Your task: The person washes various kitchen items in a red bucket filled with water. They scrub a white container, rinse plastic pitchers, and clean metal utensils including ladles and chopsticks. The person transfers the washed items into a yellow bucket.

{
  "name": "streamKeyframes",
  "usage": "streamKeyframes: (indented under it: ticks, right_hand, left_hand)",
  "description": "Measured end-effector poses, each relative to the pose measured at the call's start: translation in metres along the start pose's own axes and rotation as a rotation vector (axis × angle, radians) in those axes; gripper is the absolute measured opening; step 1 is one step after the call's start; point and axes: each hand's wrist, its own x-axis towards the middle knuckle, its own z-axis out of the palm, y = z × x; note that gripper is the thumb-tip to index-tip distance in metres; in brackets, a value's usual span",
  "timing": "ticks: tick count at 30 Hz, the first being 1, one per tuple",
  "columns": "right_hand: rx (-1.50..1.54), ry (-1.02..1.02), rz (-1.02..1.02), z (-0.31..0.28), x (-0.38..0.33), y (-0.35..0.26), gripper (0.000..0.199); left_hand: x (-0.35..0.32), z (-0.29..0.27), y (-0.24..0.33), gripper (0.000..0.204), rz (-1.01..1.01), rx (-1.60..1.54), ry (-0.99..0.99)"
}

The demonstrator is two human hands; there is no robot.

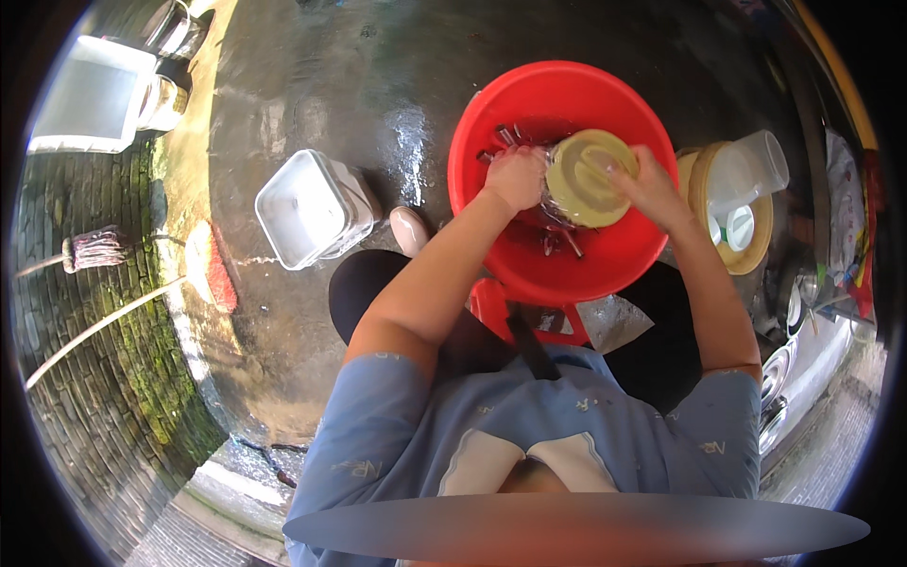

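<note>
The yellowish bowl (578,194) faces upward, round, without a clear long axis. The right hand (650,192) clamps its right side; the left hand's (517,178) grip I cannot tell.

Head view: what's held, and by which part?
The right hand holds the yellow bowl by its right rim; whether the left hand, at its left edge, grips anything cannot be told.

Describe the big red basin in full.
The red basin is round, wide and deep, its smooth, bright walls looking like plastic. It appears to stand upright on the dark, wet floor. Several slim pieces lie inside. Within its outline, the right hand grips a round yellow container, with the left hand beside that. Whether either arm touches the rim cannot be told.
</note>
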Motion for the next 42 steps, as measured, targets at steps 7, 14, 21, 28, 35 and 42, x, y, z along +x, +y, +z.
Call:
streamKeyframes:
  ticks: [7, 14, 21, 28, 35, 42]
  right_hand:
    - [-0.467, 0.522, -0.645, -0.026, -0.045, -0.078, 0.060]
    - [-0.223, 0.751, -0.799, -0.028, -0.065, -0.070, 0.057]
    - [-0.650, 0.535, -0.763, 0.009, -0.070, 0.045, 0.054]
    - [-0.704, 0.929, -0.092, -0.096, -0.138, 0.106, 0.069]
    - [-0.789, 0.896, 0.139, -0.106, -0.128, 0.202, 0.072]
    - [-0.270, 0.623, -0.365, -0.050, -0.054, 0.077, 0.036]
  left_hand:
    - [0.016, -0.008, 0.025, 0.040, 0.167, 0.044, -0.170]
    - [0.024, -0.019, 0.019, 0.042, -0.072, -0.077, -0.408]
    - [0.006, -0.003, -0.007, 0.050, -0.077, 0.194, -0.574]
    - [0.000, -0.039, 0.014, 0.056, -0.067, 0.112, -0.465]
    - [-0.013, -0.111, 0.023, 0.053, -0.073, -0.208, -0.079]
    - [-0.051, -0.145, 0.000, 0.037, -0.239, -1.092, 0.259]
